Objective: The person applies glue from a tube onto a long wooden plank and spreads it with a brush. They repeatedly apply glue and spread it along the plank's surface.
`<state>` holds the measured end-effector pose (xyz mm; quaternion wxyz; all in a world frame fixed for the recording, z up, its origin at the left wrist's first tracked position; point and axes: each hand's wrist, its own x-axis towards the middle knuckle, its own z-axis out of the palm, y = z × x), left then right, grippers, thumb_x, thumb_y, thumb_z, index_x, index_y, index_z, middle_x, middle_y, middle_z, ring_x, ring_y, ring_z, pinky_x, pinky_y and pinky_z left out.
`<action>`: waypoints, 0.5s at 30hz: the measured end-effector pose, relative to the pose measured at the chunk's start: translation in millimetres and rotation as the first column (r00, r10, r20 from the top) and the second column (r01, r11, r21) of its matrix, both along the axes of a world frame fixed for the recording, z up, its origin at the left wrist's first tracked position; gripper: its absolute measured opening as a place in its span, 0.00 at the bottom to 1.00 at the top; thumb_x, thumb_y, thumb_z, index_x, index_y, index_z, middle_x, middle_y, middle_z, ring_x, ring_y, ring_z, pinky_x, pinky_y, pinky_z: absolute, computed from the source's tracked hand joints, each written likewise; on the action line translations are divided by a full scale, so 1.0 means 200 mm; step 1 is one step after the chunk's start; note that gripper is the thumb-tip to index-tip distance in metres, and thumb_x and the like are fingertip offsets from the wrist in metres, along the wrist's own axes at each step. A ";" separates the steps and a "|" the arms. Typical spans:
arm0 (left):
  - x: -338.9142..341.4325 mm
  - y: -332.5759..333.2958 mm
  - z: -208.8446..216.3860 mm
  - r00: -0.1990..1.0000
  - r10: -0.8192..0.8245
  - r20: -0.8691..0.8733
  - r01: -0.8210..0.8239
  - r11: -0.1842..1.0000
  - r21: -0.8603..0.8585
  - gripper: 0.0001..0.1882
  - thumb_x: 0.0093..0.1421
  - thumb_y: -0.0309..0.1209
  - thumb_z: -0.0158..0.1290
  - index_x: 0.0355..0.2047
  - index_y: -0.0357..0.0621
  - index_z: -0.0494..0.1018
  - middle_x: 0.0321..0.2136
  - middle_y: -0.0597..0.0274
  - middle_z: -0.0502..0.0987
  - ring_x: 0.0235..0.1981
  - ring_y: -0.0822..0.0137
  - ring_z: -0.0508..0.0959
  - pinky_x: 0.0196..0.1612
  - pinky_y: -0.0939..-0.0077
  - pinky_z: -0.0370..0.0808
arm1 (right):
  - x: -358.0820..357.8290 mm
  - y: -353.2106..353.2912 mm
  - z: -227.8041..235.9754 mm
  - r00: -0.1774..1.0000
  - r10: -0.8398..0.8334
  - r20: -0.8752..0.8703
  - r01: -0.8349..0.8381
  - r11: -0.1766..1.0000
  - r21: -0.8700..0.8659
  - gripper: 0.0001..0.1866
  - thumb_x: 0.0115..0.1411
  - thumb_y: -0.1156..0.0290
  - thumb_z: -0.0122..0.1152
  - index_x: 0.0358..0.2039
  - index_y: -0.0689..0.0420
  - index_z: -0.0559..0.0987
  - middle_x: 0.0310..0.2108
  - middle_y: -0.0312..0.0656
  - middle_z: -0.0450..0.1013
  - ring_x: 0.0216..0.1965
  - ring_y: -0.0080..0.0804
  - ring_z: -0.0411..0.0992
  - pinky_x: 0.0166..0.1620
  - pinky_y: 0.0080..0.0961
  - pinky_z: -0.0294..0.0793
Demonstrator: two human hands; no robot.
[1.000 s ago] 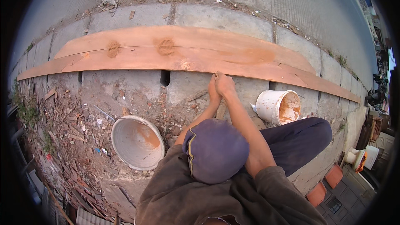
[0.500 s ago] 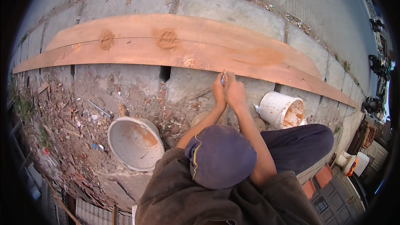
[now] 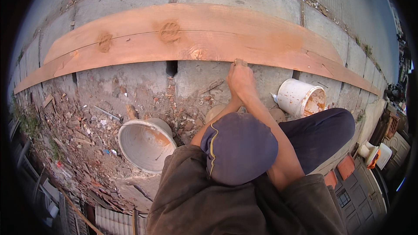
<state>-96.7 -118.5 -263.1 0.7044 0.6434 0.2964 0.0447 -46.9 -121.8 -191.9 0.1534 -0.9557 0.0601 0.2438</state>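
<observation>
The right hand (image 3: 242, 79) is overlapping the left hand (image 3: 231, 83) at the near edge of the wooden board (image 3: 143, 48). Whether their fingers are grasping anything cannot be told.

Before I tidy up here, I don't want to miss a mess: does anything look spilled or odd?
Yes: two brown patches stand out left of centre on the wooden boards, like spilled powder against paler wood. Broken rubble also lies beside the whitish basin.

Hands (image 3: 242, 79) overlapping, grip hidden, dark shirt (image 3: 204, 204) cut off below
</observation>
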 end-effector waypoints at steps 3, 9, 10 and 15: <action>-0.01 0.06 -0.03 0.997 -0.071 -0.030 0.073 0.995 0.062 0.14 0.68 0.33 0.52 0.47 0.34 0.74 0.32 0.45 0.81 0.33 0.54 0.81 0.39 0.62 0.74 | 0.03 0.05 0.09 0.982 -0.135 -0.132 0.137 0.991 0.004 0.23 0.70 0.63 0.44 0.59 0.65 0.69 0.46 0.66 0.76 0.48 0.62 0.76 0.51 0.52 0.75; 0.06 0.10 -0.02 0.983 -0.157 -0.096 0.172 0.971 0.169 0.13 0.70 0.35 0.50 0.43 0.36 0.74 0.33 0.50 0.81 0.35 0.61 0.80 0.42 0.66 0.74 | -0.14 -0.50 0.00 0.917 -0.398 -0.002 0.374 0.860 0.346 0.28 0.72 0.56 0.45 0.64 0.62 0.65 0.48 0.67 0.75 0.50 0.66 0.74 0.55 0.53 0.71; 0.03 0.11 -0.02 0.988 -0.146 -0.044 0.151 0.974 0.167 0.12 0.70 0.34 0.50 0.43 0.36 0.74 0.33 0.51 0.81 0.35 0.62 0.80 0.42 0.67 0.74 | -0.22 -0.54 0.03 0.910 -0.413 -0.033 0.407 0.875 0.264 0.28 0.72 0.56 0.45 0.64 0.62 0.65 0.50 0.68 0.74 0.52 0.65 0.73 0.56 0.52 0.70; -0.04 0.15 0.03 0.967 -0.170 0.187 0.128 0.967 0.219 0.11 0.70 0.32 0.50 0.46 0.38 0.77 0.38 0.51 0.82 0.38 0.58 0.82 0.45 0.66 0.76 | -0.57 -0.73 -0.29 0.960 -0.154 0.236 0.165 0.986 -0.030 0.26 0.70 0.61 0.53 0.63 0.61 0.68 0.56 0.64 0.70 0.55 0.58 0.72 0.54 0.48 0.72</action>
